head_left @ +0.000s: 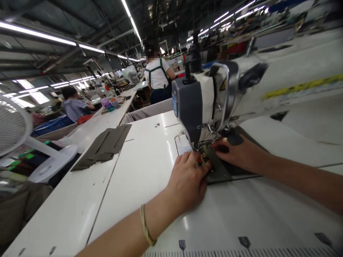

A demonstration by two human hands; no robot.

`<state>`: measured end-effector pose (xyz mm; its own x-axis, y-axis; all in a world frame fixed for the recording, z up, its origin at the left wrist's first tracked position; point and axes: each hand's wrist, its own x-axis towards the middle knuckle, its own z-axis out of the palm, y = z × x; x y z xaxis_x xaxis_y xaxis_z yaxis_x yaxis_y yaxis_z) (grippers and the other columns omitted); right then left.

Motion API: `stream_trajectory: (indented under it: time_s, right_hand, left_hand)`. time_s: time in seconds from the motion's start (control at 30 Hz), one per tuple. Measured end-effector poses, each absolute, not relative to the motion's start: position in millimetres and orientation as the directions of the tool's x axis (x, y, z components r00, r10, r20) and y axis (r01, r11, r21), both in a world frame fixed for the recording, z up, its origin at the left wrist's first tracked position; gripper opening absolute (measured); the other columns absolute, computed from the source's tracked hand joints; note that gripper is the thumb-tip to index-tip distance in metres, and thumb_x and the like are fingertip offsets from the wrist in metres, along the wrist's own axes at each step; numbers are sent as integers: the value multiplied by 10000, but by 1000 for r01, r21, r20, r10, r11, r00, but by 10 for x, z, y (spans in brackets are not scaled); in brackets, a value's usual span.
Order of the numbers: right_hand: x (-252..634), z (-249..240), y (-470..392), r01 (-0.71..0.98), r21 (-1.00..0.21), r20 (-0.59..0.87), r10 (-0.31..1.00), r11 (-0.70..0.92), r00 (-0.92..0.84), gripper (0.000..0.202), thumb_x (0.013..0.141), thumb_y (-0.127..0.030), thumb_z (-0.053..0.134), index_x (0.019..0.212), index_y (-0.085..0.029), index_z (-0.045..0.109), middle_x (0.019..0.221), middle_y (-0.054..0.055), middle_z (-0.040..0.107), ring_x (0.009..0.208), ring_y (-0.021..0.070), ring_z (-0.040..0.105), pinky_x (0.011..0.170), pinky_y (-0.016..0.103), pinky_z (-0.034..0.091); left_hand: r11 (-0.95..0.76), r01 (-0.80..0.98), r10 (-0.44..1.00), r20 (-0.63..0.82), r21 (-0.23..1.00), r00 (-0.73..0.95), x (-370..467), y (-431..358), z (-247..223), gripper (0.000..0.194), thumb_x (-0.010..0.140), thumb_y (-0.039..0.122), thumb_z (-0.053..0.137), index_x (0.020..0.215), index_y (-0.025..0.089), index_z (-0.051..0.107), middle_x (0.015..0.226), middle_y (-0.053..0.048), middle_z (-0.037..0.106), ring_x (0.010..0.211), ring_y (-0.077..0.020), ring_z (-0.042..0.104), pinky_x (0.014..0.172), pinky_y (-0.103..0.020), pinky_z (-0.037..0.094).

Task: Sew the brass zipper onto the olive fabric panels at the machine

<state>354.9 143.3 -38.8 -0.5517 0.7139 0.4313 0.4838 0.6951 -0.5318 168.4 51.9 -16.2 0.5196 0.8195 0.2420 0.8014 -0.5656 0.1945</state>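
A sewing machine (189, 107) with a grey head stands over the white table. Under its needle area lies a dark grey-green fabric piece (219, 171). My left hand (189, 175), with a band at the wrist, rests at the fabric's left edge near the presser foot, its fingers bent and drawn together; what they pinch is too small to make out. My right hand (235, 151) lies on the fabric just right of the needle area, fingers curled and partly hidden behind a dark round part of the machine.
A fanned stack of grey-green fabric pieces (104, 146) lies on the table's left part. A white fan (50, 157) stands at the far left. Two people (158, 76) work farther back. A ruler scale (214, 253) runs along the front edge.
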Motion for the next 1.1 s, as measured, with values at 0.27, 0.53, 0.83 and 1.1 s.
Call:
stream_trajectory:
  time_s: [0.27, 0.53, 0.83, 1.1]
  right_hand:
    - [3542, -402, 1389, 536, -510, 434, 739, 673, -516, 116, 706, -215, 491, 647, -193, 588, 636, -6, 583, 559, 150, 535, 541, 238, 410]
    - [3539, -457, 1465, 562, -495, 396, 748, 662, -533, 163, 765, -255, 479, 689, -199, 612, 702, -15, 621, 649, 164, 593, 590, 238, 448]
    - [3511, -319, 1348, 711, -274, 376, 752, 648, -541, 163, 787, -169, 504, 669, -168, 617, 726, 36, 612, 712, 204, 578, 656, 280, 396]
    - [3382, -258, 1346, 854, -166, 297, 851, 493, -434, 191, 840, -195, 518, 729, -123, 655, 762, 110, 627, 778, 262, 593, 647, 293, 384]
  left_hand:
    - [-569, 801, 817, 237, 185, 526, 1689, 536, -181, 354, 806, 162, 481, 1141, 177, 594, 1085, -99, 480, 1013, -264, 431, 837, -421, 428]
    - [-575, 800, 811, 242, 170, 532, 1689, 540, -194, 343, 805, 156, 477, 1125, 174, 598, 1086, -96, 476, 1012, -261, 425, 830, -412, 430]
    - [-583, 791, 806, 256, 185, 534, 1686, 568, -202, 302, 817, 162, 481, 1082, 170, 625, 1064, -92, 488, 999, -255, 437, 818, -399, 429]
    - [-605, 771, 790, 267, 197, 552, 1669, 587, -205, 377, 756, 107, 483, 1100, 163, 627, 1087, -96, 487, 1019, -254, 441, 859, -411, 422]
